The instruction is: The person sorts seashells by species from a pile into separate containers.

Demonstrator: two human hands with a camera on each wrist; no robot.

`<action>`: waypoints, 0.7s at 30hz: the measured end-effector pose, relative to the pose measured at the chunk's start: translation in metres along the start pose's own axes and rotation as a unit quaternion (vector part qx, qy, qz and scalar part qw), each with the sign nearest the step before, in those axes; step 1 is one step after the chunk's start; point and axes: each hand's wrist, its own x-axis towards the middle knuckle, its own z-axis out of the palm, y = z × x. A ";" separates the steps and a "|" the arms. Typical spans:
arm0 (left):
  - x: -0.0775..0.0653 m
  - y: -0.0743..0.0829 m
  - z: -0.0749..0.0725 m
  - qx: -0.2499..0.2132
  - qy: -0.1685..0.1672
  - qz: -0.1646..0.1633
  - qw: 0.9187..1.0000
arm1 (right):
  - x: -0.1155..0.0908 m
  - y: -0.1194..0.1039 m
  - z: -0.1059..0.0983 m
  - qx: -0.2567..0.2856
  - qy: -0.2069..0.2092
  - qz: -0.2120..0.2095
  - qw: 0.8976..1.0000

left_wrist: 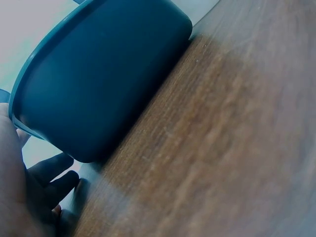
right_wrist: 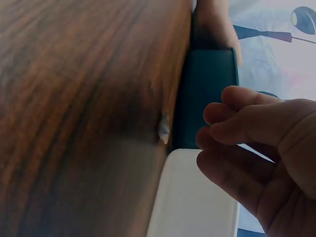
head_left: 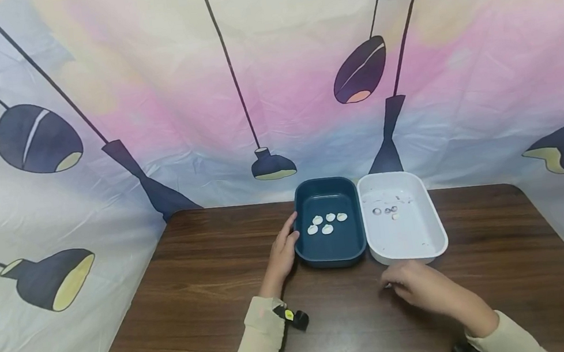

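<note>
My left hand [head_left: 282,255] rests against the left side of a dark teal tray [head_left: 333,254], its fingers loosely extended at the rim. Several small white shell-like pieces [head_left: 327,229] lie inside that tray. In front of the white tray [head_left: 408,251], my right hand [head_left: 413,284] hovers low over the table with bent fingers. Below its fingertips a small pale, pointed shell-like piece [right_wrist: 164,129] lies on the wood, apart from the fingers in the right wrist view. Nothing shows between those fingers.
Several small round shell-like pieces [head_left: 387,210] and dark specks lie in the white tray, which stands side by side with the teal one. Both trays are near the back edge of the brown wooden table [head_left: 211,288]. A lamp-printed cloth [head_left: 173,95] hangs behind.
</note>
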 end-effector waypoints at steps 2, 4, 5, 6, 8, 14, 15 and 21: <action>0.000 0.000 0.000 0.000 0.000 0.000 1.000 | 0.001 0.001 0.002 0.005 -0.013 0.010 1.000; 0.000 0.001 0.000 -0.001 -0.001 0.002 1.000 | 0.001 0.002 0.005 0.009 -0.023 0.017 1.000; 0.000 0.001 0.000 -0.001 -0.001 0.002 1.000 | 0.001 0.003 0.006 0.009 -0.027 0.020 0.999; 0.000 0.001 0.000 -0.003 -0.001 0.003 1.000 | 0.001 0.004 0.007 0.008 -0.030 0.023 0.999; 0.000 0.001 0.000 -0.004 -0.002 0.005 1.000 | 0.000 0.006 0.010 0.001 -0.033 0.028 0.999; 0.000 0.000 0.000 -0.006 -0.002 0.006 1.000 | -0.002 0.011 0.014 -0.020 -0.021 0.026 0.999; 0.000 -0.001 0.000 -0.007 -0.002 0.007 1.000 | -0.002 0.012 0.014 -0.022 -0.018 0.024 0.999; 0.000 -0.001 0.000 -0.006 -0.001 0.007 1.000 | -0.002 0.012 0.016 -0.030 -0.021 0.026 0.999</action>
